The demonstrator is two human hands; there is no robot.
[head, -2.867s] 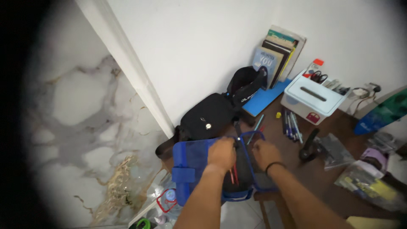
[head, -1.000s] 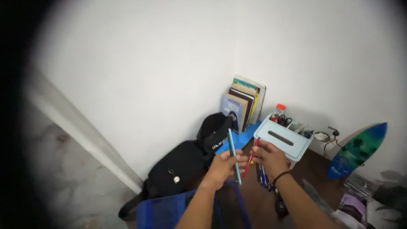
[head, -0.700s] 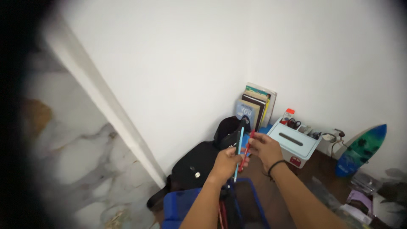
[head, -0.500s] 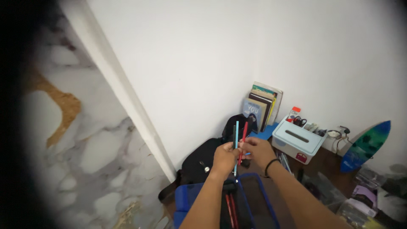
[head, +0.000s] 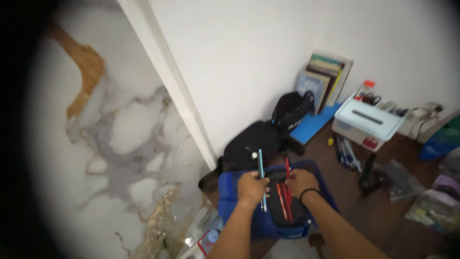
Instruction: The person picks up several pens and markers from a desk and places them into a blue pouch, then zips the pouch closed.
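Two pens: I see a light blue pen [head: 261, 178] in my left hand [head: 252, 188] and a red pen [head: 287, 169] at my right hand [head: 302, 182], both over the open blue pencil case [head: 230, 192].
Left hand: closed around the blue pen near its middle, so the pen stands almost upright, one tip above the knuckles and the other below the fist.
Right hand: curled, fingertips pinching the red pen low down; only its upper end shows above the fingers.
Long axes: both pens run roughly parallel, pointing away from me, with the case's black inner pocket [head: 282, 204] directly beneath and between my hands.
Inside the case: more red pens [head: 283, 199] lie lengthwise in that pocket, just below my right hand.
Nearer hand: the right one sits closer to the pocket's contents; the left is at its left edge.
Beyond my hands: a black bag [head: 251, 146] against the wall.
Right of my hands: loose pens [head: 346, 152] on the brown worktop [head: 364, 211], then a pale blue box [head: 366, 120] and leaning books [head: 323, 79].
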